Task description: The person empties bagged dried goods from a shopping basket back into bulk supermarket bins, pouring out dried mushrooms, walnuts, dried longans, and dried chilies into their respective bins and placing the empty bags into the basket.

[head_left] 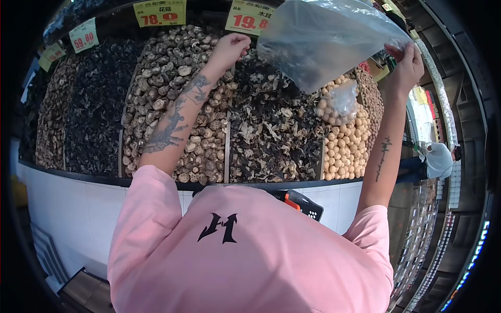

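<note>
My right hand (pixel 409 65) grips the edge of a large clear plastic bag (pixel 329 41), which hangs spread out over the bins. To the left of the bag is my left hand (pixel 232 51), its fingers curled closed; whether anything is pinched in them is hidden. A gap shows between these fingers and the bag's left edge. Below the left hand lie dried shiitake mushrooms (pixel 201 141). Dried black fungus (pixel 279 125) fills the bin under the bag. Round tan nuts or dried fruits (pixel 344 143) lie to its right, with a small clear plastic bag (pixel 339 101) on them.
Price signs (pixel 160 13) stand along the back of the bins. More dark dried goods (pixel 102 104) lie at the left. A black and orange device (pixel 302 203) is at the bin's front edge, beside my body. Another person (pixel 436 160) is far to the right, near shelves.
</note>
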### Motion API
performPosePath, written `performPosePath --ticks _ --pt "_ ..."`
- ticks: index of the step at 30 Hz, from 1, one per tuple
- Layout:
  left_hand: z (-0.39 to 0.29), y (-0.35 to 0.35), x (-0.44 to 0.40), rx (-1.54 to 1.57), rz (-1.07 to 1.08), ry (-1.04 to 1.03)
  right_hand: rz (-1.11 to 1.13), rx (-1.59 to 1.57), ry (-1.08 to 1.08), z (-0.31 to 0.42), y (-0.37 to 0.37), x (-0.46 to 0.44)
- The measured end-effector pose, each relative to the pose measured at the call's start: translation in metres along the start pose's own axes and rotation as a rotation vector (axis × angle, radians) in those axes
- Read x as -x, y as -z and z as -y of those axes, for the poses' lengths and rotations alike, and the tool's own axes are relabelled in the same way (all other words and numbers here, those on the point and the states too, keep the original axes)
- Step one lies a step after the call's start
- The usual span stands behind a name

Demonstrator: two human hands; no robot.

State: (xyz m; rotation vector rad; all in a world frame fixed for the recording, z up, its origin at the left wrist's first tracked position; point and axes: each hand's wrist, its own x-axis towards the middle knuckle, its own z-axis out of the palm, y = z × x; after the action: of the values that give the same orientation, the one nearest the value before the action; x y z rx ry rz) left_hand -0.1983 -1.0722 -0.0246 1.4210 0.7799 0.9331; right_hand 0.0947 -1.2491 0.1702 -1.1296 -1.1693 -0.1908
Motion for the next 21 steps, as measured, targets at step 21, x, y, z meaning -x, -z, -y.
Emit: performPosePath --ticks 21 --pt "0.082 -0.09 0.043 -0.782 0.188 -0.604 -0.269 0.068 -0.073 0.059 0.108 0.014"
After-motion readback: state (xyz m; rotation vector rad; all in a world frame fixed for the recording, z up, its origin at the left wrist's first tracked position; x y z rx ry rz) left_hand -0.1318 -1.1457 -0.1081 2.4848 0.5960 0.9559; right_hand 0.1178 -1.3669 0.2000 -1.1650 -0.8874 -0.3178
